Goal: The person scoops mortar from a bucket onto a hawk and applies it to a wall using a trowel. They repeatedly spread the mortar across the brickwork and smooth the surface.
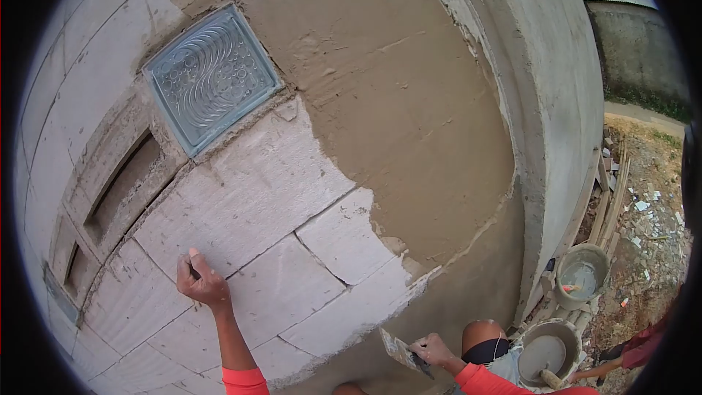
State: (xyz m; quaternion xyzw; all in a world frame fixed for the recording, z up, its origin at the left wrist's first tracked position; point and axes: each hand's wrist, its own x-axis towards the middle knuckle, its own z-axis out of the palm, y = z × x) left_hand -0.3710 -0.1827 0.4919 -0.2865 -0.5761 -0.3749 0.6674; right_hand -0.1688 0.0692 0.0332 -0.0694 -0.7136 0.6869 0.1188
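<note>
My left hand (205,282) is closed in front of the bare pale block wall (241,205), its fingers curled with a dark spot between them. Whether that is an object or shadow I cannot make out. Low in the view, my right hand (436,351) grips a plastering trowel (399,350), its flat blade pointing left and smeared with grey. Wet brown-grey plaster (409,124) covers the upper right of the wall, with a ragged edge against the blocks. A patterned glass block (213,77) is set in the wall at upper left.
Slotted vent blocks (121,175) adjoin the glass block. At lower right stand two buckets of grey mix, one nearer (578,336) and one farther (604,256). A co-worker's hand (585,375) is beside the nearer bucket. Wooden planks (613,205) and rubble line the ground.
</note>
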